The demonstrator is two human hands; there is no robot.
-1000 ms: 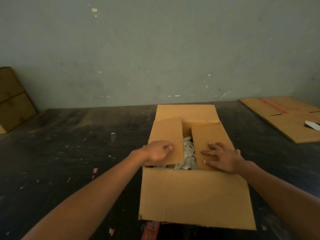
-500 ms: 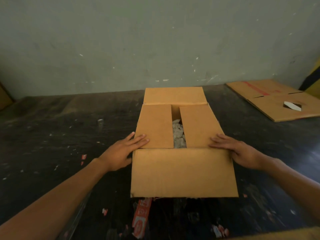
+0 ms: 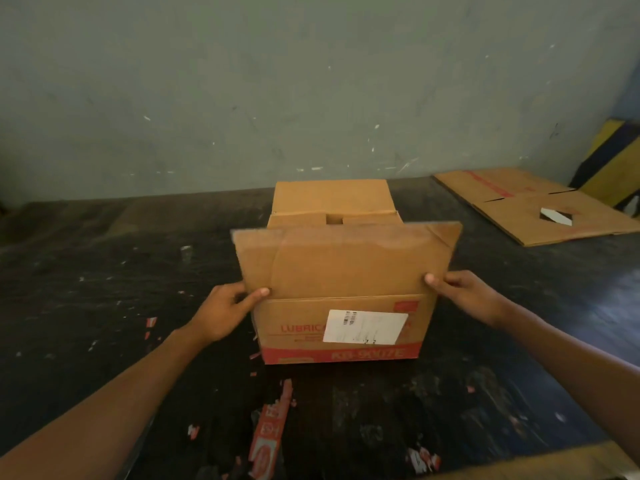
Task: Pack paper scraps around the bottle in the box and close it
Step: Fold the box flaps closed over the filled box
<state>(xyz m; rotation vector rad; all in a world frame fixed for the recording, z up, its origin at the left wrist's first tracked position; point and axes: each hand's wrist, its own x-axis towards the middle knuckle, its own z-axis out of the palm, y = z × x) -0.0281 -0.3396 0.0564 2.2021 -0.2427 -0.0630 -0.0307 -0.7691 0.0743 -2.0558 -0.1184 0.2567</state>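
Both hands pinch near flap (image 3: 346,261) at its ends, left hand (image 3: 225,311), right hand (image 3: 471,296), raising it over box (image 3: 341,332) to fold shut (bottle hidden inside); flat cardboard (image 3: 540,206) far right of box.

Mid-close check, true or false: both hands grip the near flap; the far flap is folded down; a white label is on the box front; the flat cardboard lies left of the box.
1. Left hand and right hand both grip the near flap: true.
2. The far flap is folded down: false, it stands up.
3. A white label is on the box front: true.
4. The flat cardboard lies left of the box: false, right.
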